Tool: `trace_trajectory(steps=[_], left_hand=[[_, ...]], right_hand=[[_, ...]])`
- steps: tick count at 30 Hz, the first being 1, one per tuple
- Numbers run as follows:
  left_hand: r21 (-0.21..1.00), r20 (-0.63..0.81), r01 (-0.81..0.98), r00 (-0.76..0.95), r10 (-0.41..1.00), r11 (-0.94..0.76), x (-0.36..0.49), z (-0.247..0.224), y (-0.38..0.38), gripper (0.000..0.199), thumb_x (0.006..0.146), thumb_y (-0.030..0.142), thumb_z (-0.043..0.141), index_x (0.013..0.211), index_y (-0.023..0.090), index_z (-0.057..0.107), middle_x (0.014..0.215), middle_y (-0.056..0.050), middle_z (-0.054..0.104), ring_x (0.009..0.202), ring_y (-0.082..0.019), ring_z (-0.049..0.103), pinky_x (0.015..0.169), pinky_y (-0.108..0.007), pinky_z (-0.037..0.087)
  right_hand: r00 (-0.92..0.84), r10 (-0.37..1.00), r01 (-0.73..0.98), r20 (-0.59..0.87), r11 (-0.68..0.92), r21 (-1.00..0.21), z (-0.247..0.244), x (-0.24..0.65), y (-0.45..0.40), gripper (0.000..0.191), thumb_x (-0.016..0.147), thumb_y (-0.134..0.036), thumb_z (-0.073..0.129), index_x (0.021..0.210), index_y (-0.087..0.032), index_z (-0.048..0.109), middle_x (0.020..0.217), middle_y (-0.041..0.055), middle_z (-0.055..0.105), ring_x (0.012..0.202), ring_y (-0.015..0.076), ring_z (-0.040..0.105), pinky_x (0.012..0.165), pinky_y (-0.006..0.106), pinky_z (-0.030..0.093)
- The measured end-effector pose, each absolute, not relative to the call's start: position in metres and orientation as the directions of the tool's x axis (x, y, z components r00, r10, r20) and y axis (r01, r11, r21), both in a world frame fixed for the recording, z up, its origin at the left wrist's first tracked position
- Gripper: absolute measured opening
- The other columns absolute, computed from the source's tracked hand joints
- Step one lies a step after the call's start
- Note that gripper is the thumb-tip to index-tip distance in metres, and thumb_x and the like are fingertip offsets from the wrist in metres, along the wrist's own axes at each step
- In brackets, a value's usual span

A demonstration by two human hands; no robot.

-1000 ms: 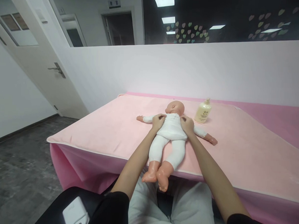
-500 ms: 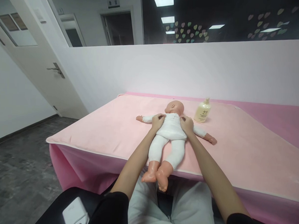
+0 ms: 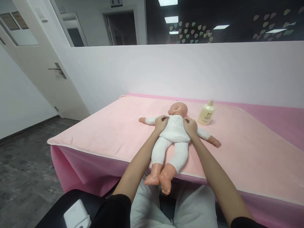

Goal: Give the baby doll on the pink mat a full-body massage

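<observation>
On the pink towel-like cover lies a baby doll (image 3: pixel 174 129), its body, arms and legs wrapped in white fabric and its head, hands and feet bare. The head points away from me and is turned sideways; the feet hang over the table's near edge. My left hand (image 3: pixel 161 123) is closed at the doll's left-hand side in view, just below the shoulder. Opposite it, my right hand (image 3: pixel 190 126) is closed on the other side of the chest. Both sets of fingers curl against the torso and are partly hidden. The doll's arms stretch outward past my hands.
A pale yellow pump bottle (image 3: pixel 206 112) stands right of the doll's head. The pink cover (image 3: pixel 99 132) drapes over the table's front edge. Behind it rises a white wall (image 3: pixel 98 72) with a window above. A white device (image 3: pixel 76 215) rests at my lower left.
</observation>
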State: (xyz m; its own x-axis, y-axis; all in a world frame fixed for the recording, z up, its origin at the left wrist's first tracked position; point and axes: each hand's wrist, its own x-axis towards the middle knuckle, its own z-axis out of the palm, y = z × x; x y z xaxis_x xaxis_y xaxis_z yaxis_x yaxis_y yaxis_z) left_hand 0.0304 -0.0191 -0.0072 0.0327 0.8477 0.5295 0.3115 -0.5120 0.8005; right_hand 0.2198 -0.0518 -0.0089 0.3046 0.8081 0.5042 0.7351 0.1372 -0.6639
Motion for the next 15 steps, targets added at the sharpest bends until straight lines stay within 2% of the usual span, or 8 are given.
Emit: trace_trajectory(steps=[4,8,11,15], left_hand=[[0.785,0.532,0.354,0.035,0.846,-0.508,0.030,-0.004,-0.024,0.019,0.079,0.011,0.054,0.085,0.016,0.071,0.093,-0.005,0.074,0.088,-0.016,0.066,0.086,-0.028,0.050],[0.717,0.551,0.555,-0.081,0.830,-0.422,0.027,0.003,-0.036,0.023,0.084,0.017,0.048,0.091,0.018,0.069,0.090,-0.006,0.073,0.084,-0.018,0.066,0.082,-0.029,0.048],[0.637,0.494,0.715,-0.091,0.865,-0.288,0.024,0.007,-0.044,0.025,0.088,0.027,0.044,0.092,0.019,0.068,0.084,-0.008,0.072,0.082,-0.023,0.067,0.078,-0.033,0.046],[0.566,0.401,0.802,-0.064,0.914,-0.192,0.019,0.007,-0.050,0.029,0.090,0.039,0.043,0.099,0.019,0.063,0.086,-0.011,0.072,0.085,-0.027,0.067,0.077,-0.035,0.045]], right_hand=[[0.300,0.810,0.746,0.504,0.130,-0.653,-0.009,0.220,-0.051,0.031,0.083,-0.025,0.047,0.096,-0.016,0.073,0.105,0.0102,0.071,0.100,0.0238,0.062,0.091,0.034,0.044],[0.294,0.825,0.761,0.483,0.104,-0.641,-0.008,0.220,-0.051,0.032,0.084,-0.026,0.045,0.099,-0.014,0.071,0.107,0.0115,0.070,0.100,0.0242,0.061,0.091,0.034,0.043],[0.272,0.818,0.810,0.507,0.090,-0.580,-0.006,0.218,-0.053,0.036,0.086,-0.024,0.041,0.107,-0.012,0.067,0.111,0.0139,0.067,0.103,0.0255,0.059,0.093,0.036,0.042],[0.261,0.820,0.862,0.510,0.041,-0.506,0.003,0.215,-0.050,0.043,0.091,-0.030,0.035,0.124,-0.010,0.055,0.118,0.0192,0.062,0.111,0.0290,0.056,0.096,0.041,0.040]])
